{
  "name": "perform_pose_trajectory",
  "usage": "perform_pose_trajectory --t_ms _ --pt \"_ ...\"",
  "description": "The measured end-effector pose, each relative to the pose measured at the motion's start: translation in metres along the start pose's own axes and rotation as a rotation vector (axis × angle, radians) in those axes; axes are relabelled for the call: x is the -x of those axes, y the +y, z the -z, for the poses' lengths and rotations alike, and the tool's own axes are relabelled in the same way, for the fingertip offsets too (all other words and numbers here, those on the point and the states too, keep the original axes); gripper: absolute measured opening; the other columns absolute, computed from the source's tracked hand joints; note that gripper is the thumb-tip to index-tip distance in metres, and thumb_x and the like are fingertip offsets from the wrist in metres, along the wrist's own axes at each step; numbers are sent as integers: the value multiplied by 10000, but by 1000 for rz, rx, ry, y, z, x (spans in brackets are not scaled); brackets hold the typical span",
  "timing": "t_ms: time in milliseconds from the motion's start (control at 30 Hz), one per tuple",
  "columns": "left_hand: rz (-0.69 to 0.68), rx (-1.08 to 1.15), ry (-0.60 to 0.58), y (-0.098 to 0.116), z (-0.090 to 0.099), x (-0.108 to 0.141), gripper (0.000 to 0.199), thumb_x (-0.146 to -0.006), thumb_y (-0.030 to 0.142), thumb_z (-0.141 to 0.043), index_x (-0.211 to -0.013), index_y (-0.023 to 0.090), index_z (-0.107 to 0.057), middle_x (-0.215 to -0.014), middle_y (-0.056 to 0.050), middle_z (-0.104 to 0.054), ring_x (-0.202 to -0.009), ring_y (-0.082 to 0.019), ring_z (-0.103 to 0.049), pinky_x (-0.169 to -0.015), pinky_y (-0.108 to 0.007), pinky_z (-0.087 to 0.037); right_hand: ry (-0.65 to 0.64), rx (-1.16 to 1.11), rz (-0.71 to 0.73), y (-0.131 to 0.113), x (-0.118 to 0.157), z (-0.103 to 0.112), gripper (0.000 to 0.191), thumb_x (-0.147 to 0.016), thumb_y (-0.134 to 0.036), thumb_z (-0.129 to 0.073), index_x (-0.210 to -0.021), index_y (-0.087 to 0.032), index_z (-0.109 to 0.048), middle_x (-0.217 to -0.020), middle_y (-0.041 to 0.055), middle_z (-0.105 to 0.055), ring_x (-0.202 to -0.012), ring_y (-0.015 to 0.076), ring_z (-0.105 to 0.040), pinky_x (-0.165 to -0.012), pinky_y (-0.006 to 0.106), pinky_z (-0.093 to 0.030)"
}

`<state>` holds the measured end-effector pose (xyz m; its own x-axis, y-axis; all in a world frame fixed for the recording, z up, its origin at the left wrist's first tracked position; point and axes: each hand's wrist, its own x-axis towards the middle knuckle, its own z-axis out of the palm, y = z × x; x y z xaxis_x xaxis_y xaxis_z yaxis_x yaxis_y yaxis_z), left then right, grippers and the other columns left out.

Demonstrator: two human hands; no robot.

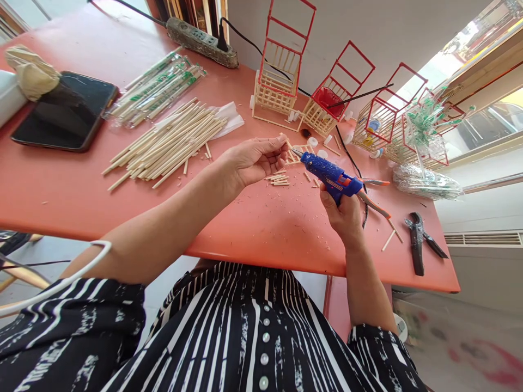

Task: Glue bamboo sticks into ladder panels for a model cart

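Note:
Around the handle of a blue hot glue gun, the fingers of my right hand are wrapped. Its metal nozzle points left, close to the fingertips of my left hand. That hand pinches a thin wooden stick at the edge of a small stick frame; whether the two are joined I cannot tell. Short cut stick pieces lie just below my left fingers. Pliers with orange-and-grey handles rest behind the glue gun, partly hidden by it.
Left are a bundle of wooden sticks, wrapped chopsticks, a phone and a power strip. Along the back stand small stick chairs with red frames, one bearing a red cup. Black cutters lie near the right edge.

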<state>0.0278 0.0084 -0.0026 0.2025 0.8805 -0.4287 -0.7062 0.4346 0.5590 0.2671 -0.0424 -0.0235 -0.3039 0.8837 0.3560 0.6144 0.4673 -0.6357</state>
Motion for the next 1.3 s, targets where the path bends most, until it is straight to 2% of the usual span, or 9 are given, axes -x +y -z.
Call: perform_pose_trajectory --t_ms 167,467,567,767,900,1067,1200,1300 --pt "-8 11 -4 -1 2 -2 251 -922 90 -759 -697 125 -653 -632 -24 -663 -565 -72 -606 -593 -171 -501 3 27 -17 -1 1 0 416 -1001 -647 -548 -954 -249 -660 -733 38 -615 -630 208 -560 -612 387 -501" --pt "-11 8 -10 -1 4 -3 217 -915 95 -767 -722 119 -671 -662 -28 -675 -584 -73 -614 -635 -185 -523 15 46 -1 0 0 -2 409 -993 -634 -567 -923 -241 -651 -680 12 -536 -587 186 -484 -572 364 -443" --pt "-14 10 -15 -1 4 -3 197 -909 102 -778 -743 122 -674 -664 -22 -677 -579 -69 -615 -625 -181 -528 24 54 9 0 -1 -1 381 -995 -604 -577 -936 -235 -652 -679 6 -544 -593 187 -499 -584 357 -450" --pt "-21 0 -28 -1 6 -4 191 -908 109 -777 -745 125 -680 -664 -23 -682 -576 -70 -615 -619 -181 -530 29 42 16 -1 -1 -2 394 -1001 -604 -562 -1032 -227 -671 -815 52 -675 -698 217 -597 -712 387 -535" --pt "-28 -3 -36 -1 6 -4 193 -910 102 -772 -742 125 -678 -665 -24 -682 -576 -68 -618 -618 -177 -530 34 47 10 -1 -1 -2 403 -1004 -605 -560 -1050 -222 -676 -794 49 -669 -682 215 -588 -693 383 -525" --pt "-47 -11 -13 -1 6 -4 169 -906 65 -751 -762 124 -686 -677 -24 -690 -583 -69 -628 -630 -178 -536 19 63 -5 -2 -1 -1 406 -1003 -625 -552 -979 -235 -665 -696 8 -583 -613 187 -521 -598 341 -450" --pt "-57 -21 -18 -1 5 -4 202 -913 68 -745 -733 119 -670 -673 -27 -683 -581 -69 -624 -608 -175 -523 21 52 -6 -3 -1 -1 412 -996 -638 -554 -1008 -241 -666 -741 15 -614 -636 189 -532 -623 343 -469" --pt "-54 -23 -27 -1 4 -3 251 -950 82 -706 -707 113 -653 -657 -25 -669 -573 -66 -614 -595 -171 -509 18 55 -15 -3 0 -1 370 -1007 -594 -560 -968 -237 -648 -698 4 -574 -603 178 -504 -603 341 -449"
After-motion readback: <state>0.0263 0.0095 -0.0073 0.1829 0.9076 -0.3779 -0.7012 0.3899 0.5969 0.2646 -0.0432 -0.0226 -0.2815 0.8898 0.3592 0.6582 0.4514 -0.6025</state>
